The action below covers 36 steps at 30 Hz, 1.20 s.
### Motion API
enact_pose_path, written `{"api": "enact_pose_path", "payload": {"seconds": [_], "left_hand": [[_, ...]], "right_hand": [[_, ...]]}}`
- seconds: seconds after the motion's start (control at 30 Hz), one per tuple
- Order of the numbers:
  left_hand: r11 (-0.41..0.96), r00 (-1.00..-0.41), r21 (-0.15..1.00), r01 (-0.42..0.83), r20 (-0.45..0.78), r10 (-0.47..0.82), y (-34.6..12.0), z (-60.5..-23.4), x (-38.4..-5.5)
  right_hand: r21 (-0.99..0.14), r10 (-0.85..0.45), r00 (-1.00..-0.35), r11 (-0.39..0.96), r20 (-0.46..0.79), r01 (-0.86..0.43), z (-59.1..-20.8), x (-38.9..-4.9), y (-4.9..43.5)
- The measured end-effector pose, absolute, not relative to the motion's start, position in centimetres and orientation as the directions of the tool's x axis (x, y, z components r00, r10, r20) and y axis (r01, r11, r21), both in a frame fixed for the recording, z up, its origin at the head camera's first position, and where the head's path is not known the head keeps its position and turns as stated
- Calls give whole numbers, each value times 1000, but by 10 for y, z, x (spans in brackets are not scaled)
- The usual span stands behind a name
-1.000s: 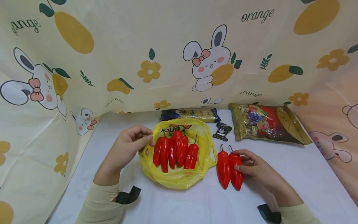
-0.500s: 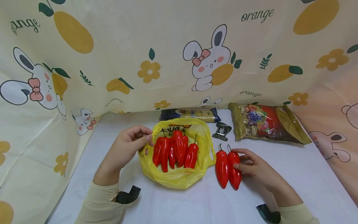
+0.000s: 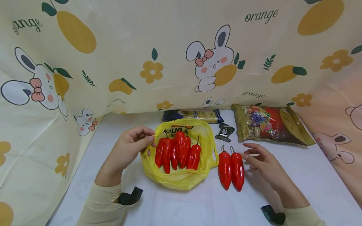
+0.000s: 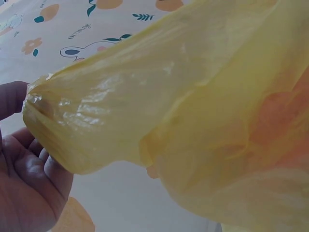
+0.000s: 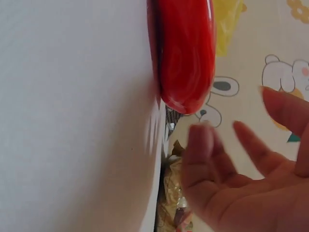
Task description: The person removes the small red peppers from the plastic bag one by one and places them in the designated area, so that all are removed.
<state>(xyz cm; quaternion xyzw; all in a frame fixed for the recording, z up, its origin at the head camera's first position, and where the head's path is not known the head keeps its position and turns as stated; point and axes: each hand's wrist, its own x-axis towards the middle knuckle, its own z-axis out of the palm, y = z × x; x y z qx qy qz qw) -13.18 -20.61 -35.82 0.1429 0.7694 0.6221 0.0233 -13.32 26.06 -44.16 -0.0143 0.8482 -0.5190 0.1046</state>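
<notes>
With the left hand [image 3: 139,141] pinching the yellow bag [image 3: 182,182] and the empty right hand [image 3: 264,161] loose by the rightmost pepper [image 3: 237,172], I'd hold that rim wide.

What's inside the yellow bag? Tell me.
Several red peppers lie in the yellow bag, showing through its open mouth. Anything beneath them or under the bag's front folds is covered.

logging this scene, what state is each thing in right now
yellow bag: mouth open
bagged peppers: lying together inside
loose peppers: lying side by side
red-gold packet: lying flat, seal unclear
blue-gold packet: lying flat, partly hidden
small dark packet: lying flat
left grip: pinching bag's edge
right grip: open, holding nothing
</notes>
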Motion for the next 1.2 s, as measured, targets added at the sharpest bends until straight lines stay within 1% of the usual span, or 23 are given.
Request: {"api": "enact_pose_path", "payload": {"seconds": [0.2,0.43,0.57,0.77,0.93,1.2], "left_hand": [[173,-956,965,197,150,254,-206,-358,-131],[188,-958,963,194,145,246,-206,-359,-130],[190,-959,962,194,145,245,-207,-359,-130],[190,-959,962,196,147,243,-206,-359,-130],[189,-958,962,198,149,243,-206,-359,-130],[197,-960,961,195,146,240,-207,-356,-130]], "right_hand": [[-905,-137,-990,424,-23,-37,-433,-130,251],[-936,-195,-979,330,58,-121,-424,-122,236],[-939,-240,-967,305,84,-157,-417,-119,226],[-956,-325,-938,213,123,-199,-407,-120,210],[-971,-370,-922,155,115,-183,-402,-121,194],[-979,-448,-887,99,114,-176,-405,-129,171]]}}
